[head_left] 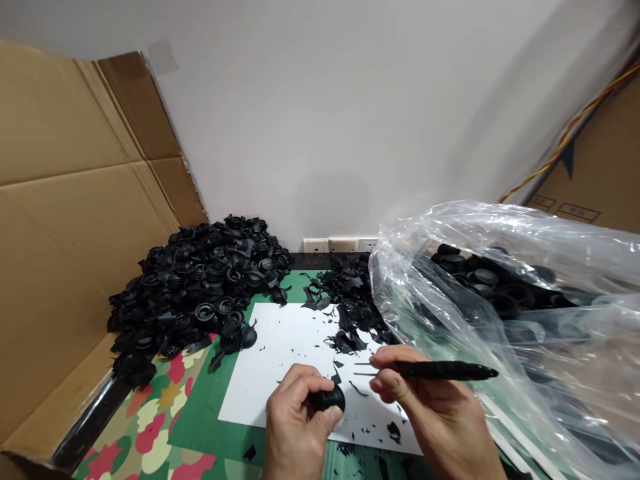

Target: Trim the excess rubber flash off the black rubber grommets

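Note:
My left hand [296,420] is closed around a small black rubber part [327,399], held just above a white sheet [280,360]. My right hand [430,407] pinches black tweezers [440,371], their thin metal tips pointing left toward the rubber part and stopping a short way from it. Black rubber scraps [350,333] lie scattered on the sheet between and beyond my hands.
A big heap of black ribbed rubber parts [200,287] fills the left back of the table. A clear plastic bag [500,307] holding more black parts lies on the right. A cardboard sheet [65,220] stands at the left; a power strip [340,245] runs along the wall.

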Action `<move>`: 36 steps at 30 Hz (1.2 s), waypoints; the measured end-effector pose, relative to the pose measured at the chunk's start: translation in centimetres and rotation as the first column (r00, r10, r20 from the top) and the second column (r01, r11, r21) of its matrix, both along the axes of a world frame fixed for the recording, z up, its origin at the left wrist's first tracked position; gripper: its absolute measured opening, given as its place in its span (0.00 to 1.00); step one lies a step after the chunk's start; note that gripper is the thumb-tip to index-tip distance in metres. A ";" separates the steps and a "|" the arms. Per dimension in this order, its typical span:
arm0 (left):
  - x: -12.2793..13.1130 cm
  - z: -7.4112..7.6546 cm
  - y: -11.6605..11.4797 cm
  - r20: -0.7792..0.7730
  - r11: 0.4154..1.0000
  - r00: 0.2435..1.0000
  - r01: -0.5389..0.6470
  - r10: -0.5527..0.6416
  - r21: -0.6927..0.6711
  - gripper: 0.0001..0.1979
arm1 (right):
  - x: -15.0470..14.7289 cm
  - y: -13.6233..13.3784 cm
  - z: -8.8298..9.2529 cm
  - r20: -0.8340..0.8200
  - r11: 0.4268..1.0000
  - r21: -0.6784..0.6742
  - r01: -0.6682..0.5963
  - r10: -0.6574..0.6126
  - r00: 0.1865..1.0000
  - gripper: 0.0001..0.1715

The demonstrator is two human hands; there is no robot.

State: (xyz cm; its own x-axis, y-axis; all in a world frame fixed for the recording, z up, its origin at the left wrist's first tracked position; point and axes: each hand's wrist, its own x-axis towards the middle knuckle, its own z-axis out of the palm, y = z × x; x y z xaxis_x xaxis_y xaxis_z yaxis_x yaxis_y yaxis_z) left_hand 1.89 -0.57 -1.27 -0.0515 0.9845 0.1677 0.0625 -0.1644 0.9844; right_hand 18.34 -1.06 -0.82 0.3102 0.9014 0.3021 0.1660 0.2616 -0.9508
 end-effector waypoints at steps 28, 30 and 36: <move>-0.3 -0.4 0.1 -0.082 0.999 0.996 0.043 -0.045 -0.027 0.09 | -2.5 -1.2 0.0 -0.111 0.965 0.094 -0.243 0.253 0.961 0.10; -0.3 -0.4 0.1 -0.084 0.999 0.995 0.047 -0.049 -0.022 0.08 | -2.4 -1.2 0.0 -0.097 0.965 0.093 -0.247 0.255 0.962 0.10; -0.3 -0.4 0.2 -0.093 0.999 0.995 0.041 -0.042 -0.012 0.08 | -2.3 -1.0 -0.3 -0.015 0.974 0.117 -0.195 0.198 0.980 0.09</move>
